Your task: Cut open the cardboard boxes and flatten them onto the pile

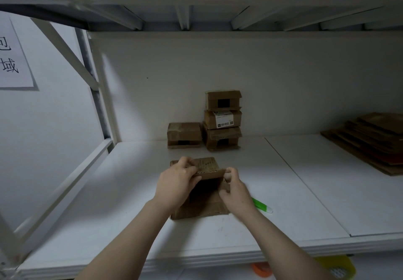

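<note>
Box [201, 206] (opened): left hand [174, 185], right hand [236, 194]

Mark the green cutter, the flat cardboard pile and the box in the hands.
green cutter [261, 205]: head view, middle of its green handle.
flat cardboard pile [370, 142]: head view, upper sheets.
box [204, 204]: head view, lower panel between the wrists.

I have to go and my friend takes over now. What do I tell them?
The left hand grips the top flap of the open box; the right hand pinches its right edge.
The green cutter lies on the shelf by the right hand.
Done: this box looks cut open; the flat cardboard pile sits far right.
To do: flatten this box onto the pile, then cut the four closed boxes at the back: a stack of three and a single box left of it.
</note>
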